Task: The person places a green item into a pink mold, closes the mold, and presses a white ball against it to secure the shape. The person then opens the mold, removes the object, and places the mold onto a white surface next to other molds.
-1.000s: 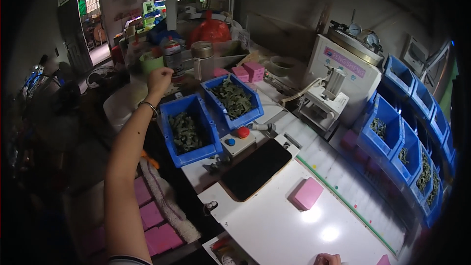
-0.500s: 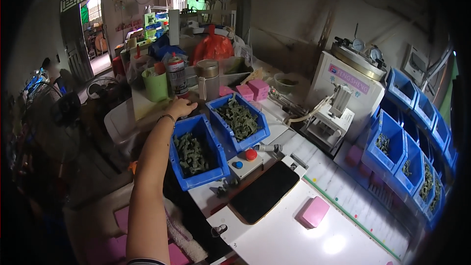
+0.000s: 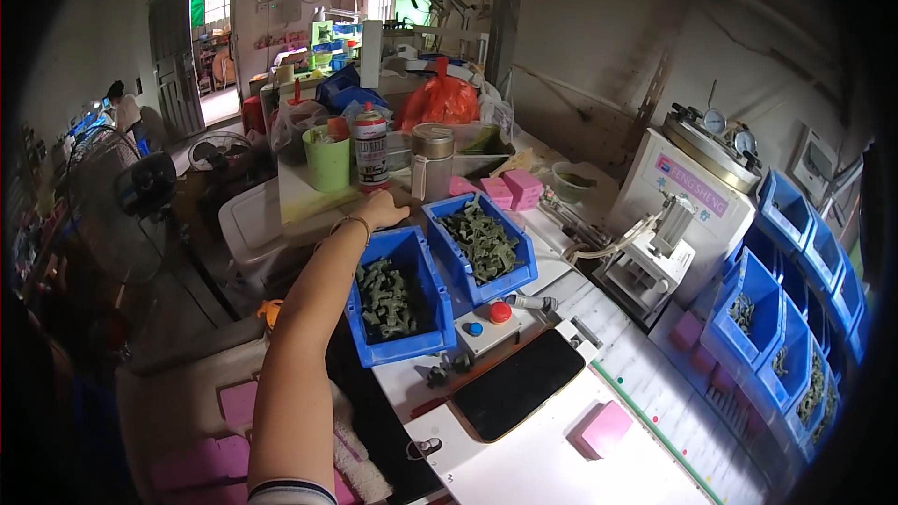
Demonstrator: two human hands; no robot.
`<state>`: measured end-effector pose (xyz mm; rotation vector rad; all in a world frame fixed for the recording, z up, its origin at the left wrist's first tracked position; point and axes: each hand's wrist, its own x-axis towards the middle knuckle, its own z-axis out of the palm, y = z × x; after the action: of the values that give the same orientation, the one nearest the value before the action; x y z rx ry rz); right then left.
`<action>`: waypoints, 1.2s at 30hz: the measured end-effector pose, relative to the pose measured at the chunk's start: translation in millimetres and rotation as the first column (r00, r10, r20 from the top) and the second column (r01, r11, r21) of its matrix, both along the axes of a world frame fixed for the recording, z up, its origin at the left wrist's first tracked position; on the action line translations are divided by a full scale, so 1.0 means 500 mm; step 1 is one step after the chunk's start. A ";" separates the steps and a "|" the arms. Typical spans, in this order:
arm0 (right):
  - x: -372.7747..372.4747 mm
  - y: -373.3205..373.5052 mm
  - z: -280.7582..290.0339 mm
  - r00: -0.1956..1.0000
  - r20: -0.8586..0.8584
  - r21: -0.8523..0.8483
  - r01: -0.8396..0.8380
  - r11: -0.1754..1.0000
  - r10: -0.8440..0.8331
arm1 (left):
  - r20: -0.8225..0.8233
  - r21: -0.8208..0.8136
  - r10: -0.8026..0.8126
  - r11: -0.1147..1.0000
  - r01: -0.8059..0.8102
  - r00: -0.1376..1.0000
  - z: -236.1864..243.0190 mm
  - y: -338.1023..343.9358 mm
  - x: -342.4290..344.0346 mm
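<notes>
My left hand (image 3: 383, 209) reaches to the back of the bench, just before a red-topped spray can (image 3: 372, 150), beside a lidded steel cup (image 3: 432, 159) and behind two blue bins (image 3: 399, 299) (image 3: 480, 243) of green, irregular pieces. Its fingers are bent; what they hold, if anything, is hidden. A green cup (image 3: 325, 164) stands left of the can. Below lie a control box with red (image 3: 499, 313) and blue buttons, a black phone (image 3: 519, 383) and a pink block (image 3: 603, 430) on a white board (image 3: 552, 472). My right hand is out of view.
A white machine (image 3: 673, 178) with gauges and stacked blue bins (image 3: 748, 295) stand at the right. A red bag (image 3: 435, 103) sits at the back. Pink blocks (image 3: 187, 463) lie lower left. A fan (image 3: 140, 187) and another person (image 3: 126, 112) are at the left.
My left hand has come down from in front of the green cup and can toward the bench top, moving right. The view has tilted up. My right hand has left the view.
</notes>
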<state>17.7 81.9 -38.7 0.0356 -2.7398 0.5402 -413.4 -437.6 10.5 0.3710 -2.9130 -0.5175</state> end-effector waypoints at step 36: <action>-0.002 0.016 -0.018 0.999 -0.041 -0.012 -0.021 1.000 0.021 | -0.457 -0.149 -0.630 0.751 0.644 0.628 0.077 0.242 0.138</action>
<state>16.6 89.9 -47.5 0.0716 -2.6985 0.5561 -344.5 -316.5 49.0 -0.7443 -2.4506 -0.6235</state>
